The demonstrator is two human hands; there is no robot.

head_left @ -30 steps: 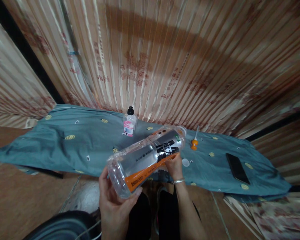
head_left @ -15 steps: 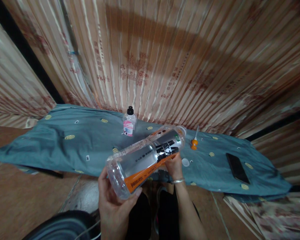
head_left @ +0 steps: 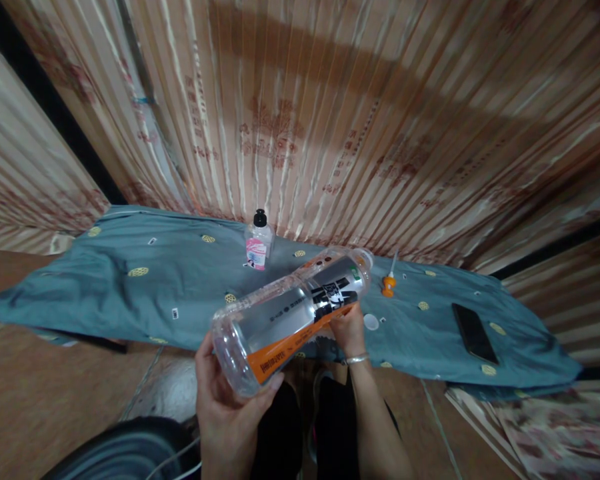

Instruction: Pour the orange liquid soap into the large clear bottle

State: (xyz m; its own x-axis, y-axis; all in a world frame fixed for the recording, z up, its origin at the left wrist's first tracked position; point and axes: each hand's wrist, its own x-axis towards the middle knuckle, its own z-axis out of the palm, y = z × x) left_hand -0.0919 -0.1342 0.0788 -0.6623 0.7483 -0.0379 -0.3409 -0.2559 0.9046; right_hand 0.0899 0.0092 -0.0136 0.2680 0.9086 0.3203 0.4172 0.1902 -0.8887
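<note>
We find a large clear plastic bottle point(head_left: 293, 313) held nearly on its side above the near edge of a blue-grey cloth point(head_left: 130, 293), its base toward the camera and its neck pointing away to the right. The left hand point(head_left: 227, 413) cups the base, thumb and fingers curled around it and spread. The right hand point(head_left: 347, 330) grips from beneath near the shoulder, fingers pressed together against the label; their tips are hidden behind the bottle.

The label is silver with an orange band and bold black characters; we cannot read them, and the small dark print on the orange band is too blurred to make out. A silver bracelet point(head_left: 356, 360) sits on the right wrist.

On the cloth stand a small clear bottle with a black cap and a pink label point(head_left: 258, 241), its writing illegible, an orange-handled tool point(head_left: 389, 283), a small white cap point(head_left: 371, 322) just beside the right hand, and a dark phone point(head_left: 473, 332) well apart to the right. Faded red characters on the striped curtain point(head_left: 330, 120) behind are unreadable. A dark round object point(head_left: 125, 453) is cut off at the lower edge.
</note>
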